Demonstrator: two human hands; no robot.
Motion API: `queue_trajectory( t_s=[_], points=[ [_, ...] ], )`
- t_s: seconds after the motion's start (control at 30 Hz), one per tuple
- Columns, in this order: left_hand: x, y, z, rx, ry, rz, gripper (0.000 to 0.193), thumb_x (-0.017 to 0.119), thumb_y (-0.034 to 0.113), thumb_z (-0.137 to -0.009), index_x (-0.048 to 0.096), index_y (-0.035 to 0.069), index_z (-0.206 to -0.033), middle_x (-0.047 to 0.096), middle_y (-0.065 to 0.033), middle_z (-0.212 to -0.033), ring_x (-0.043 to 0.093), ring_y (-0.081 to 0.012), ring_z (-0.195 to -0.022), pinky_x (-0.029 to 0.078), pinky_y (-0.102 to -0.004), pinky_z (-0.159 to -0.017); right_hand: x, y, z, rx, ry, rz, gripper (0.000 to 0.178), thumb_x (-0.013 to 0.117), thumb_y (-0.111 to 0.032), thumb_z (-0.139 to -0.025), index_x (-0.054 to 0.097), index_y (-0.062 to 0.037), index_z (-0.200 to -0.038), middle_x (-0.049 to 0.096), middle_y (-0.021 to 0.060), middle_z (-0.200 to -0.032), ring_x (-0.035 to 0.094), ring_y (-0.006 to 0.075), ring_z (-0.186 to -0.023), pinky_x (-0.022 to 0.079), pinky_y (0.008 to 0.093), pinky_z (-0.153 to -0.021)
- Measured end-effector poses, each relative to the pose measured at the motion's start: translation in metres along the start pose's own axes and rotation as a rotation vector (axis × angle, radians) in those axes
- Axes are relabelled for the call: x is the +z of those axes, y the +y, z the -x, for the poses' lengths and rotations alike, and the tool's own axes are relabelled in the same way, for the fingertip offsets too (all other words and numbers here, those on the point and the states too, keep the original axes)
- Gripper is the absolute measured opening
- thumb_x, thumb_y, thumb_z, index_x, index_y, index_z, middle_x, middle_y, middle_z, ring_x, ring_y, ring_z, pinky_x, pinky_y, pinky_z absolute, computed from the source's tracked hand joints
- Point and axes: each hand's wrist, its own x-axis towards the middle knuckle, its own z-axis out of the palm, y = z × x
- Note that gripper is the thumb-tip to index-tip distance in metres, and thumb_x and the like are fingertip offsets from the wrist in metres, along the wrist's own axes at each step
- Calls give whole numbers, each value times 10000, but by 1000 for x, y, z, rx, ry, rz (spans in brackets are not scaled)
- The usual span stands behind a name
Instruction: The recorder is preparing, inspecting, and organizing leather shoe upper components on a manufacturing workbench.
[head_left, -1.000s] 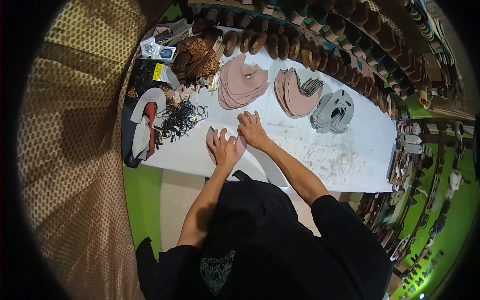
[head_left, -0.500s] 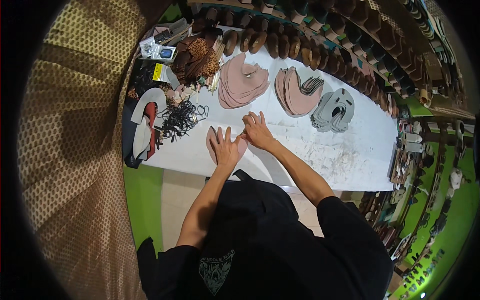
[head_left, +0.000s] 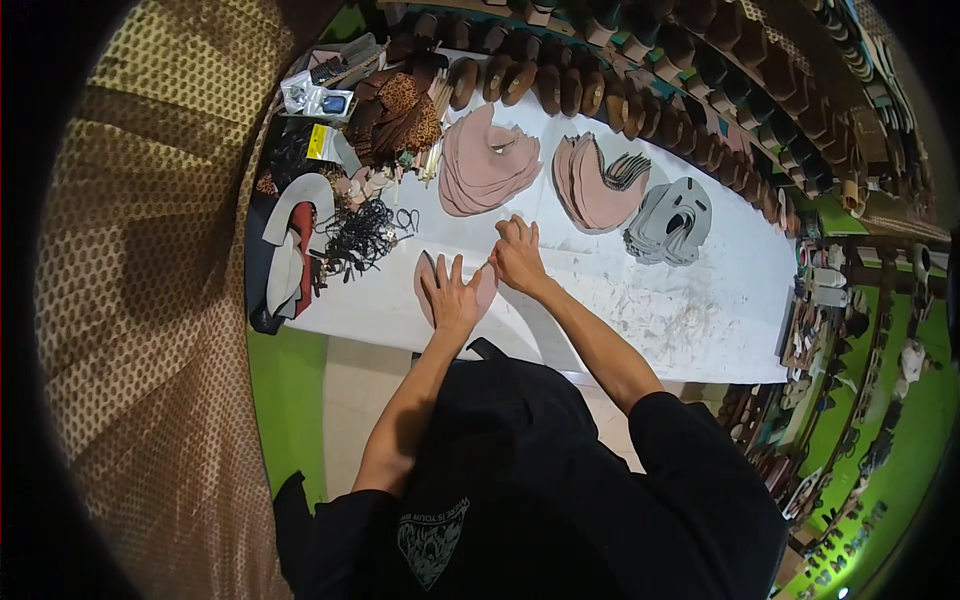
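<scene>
Head view: near the middle of the frame, a pink piece (head_left: 487, 290) lies on the white counter (head_left: 720, 310), partly hidden under the left hand (head_left: 453, 298). That hand is laid over it with its fingers spread, pink showing on both sides. The right hand (head_left: 520, 262) is just to the right, fingers bent, its thumb side at the upper right edge of the piece; whether it pinches that edge, I cannot tell.

Above the hands, in the upper middle of the frame, sits a pink stack (head_left: 485, 180). To its right come a second pink stack (head_left: 600, 205) and then, touching or nearly so, a grey stack (head_left: 645, 235) with cut-out openings. Left of the hands is a tangle of black straps (head_left: 355, 240), with a grey curved piece (head_left: 318, 195) beside it and leopard-print cloth (head_left: 398, 95) above, in the upper left. Brown shoe forms (head_left: 518, 85) line the counter's far edge. A patterned curtain (head_left: 150, 330) fills the frame's left side.
</scene>
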Motion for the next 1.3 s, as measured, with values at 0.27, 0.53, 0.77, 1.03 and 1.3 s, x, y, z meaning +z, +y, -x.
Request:
queue_trajectory(
  t_s=[0.27, 0.53, 0.77, 1.03, 1.3],
  points=[
    [1, -2, 2, -12, -12, 46, 317, 563, 149, -889, 772, 198, -1122, 504, -163, -1408, 340, -462, -1374, 163, -705, -1130, 10, -20, 1, 297, 59, 39, 332, 802, -204, -750, 663, 2, -969, 396, 218, -1446, 235, 482, -1440, 164, 735, -1117],
    [-1, -1, 0, -15, -32, 13, 303, 570, 145, -892, 780, 195, -1105, 505, -159, -1410, 342, -461, -1374, 150, -707, -1138, -14, -15, 1, 683, 117, -93, 853, 927, -351, -640, 460, -23, -1274, 207, 317, -1561, 115, 529, -1477, 116, 743, -1123],
    [-1, 1, -3, 27, 0, -37, 252, 594, 217, -935, 784, 195, -1098, 547, -161, -1372, 365, -455, -1365, 166, -695, -1136, 11, -6, 29, 600, 256, -145, 759, 833, -429, -751, 492, -32, -1301, 262, 259, -1560, 166, 523, -1459, 127, 741, -1119],
    [-25, -10, 7, 75, -81, 54, 312, 660, 186, -883, 720, 140, -1185, 486, -166, -1456, 351, -443, -1393, 181, -689, -1140, 26, -39, 54, 430, 153, -9, 704, 823, -388, -757, 522, -32, -1285, 357, 228, -1519, 235, 479, -1448, 137, 740, -1113],
    [-50, -73, 36, -68, -26, -94, 392, 629, 203, -915, 637, 57, -1279, 470, -181, -1465, 340, -435, -1397, 210, -692, -1127, 32, -50, 61, 446, 177, 65, 636, 773, -402, -818, 535, -22, -1270, 380, 207, -1485, 268, 453, -1432, 171, 737, -1114]
  ],
)
